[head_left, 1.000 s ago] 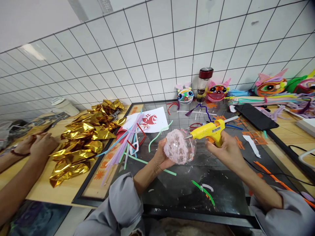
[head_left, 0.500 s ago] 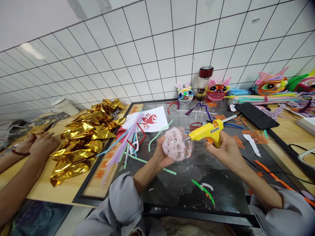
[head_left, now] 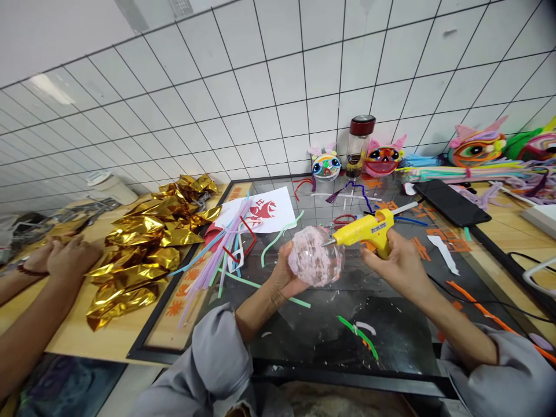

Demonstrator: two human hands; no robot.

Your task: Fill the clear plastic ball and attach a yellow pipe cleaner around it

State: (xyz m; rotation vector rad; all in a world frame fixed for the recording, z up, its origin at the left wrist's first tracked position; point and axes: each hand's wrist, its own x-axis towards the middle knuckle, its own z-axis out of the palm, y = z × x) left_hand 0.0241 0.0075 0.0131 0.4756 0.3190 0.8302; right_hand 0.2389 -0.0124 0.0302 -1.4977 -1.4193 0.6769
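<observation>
My left hand (head_left: 286, 277) holds a clear round ball (head_left: 316, 258) partly covered with pale pink fuzzy strips, above the dark mat. Its fingers go round the ball's left and lower side. In my right hand (head_left: 393, 258) is a yellow glue gun (head_left: 365, 231), gripped by its handle, with a white glue stick out of its back. The metal nozzle points left, at the upper right part of the ball. Whether the tip touches the surface I cannot tell.
Crumpled gold foil (head_left: 143, 237) and a person's hands (head_left: 72, 255) are at the left. Pipe cleaners (head_left: 217, 252) lie across a printed paper (head_left: 278, 211). Behind stand a bottle (head_left: 359, 147) and decorated balls (head_left: 325, 166). A black phone (head_left: 452, 202) and a cable lie at the right.
The ball in my left hand has turned slightly and shifted a little to the right. The glue gun has stayed almost where it was.
</observation>
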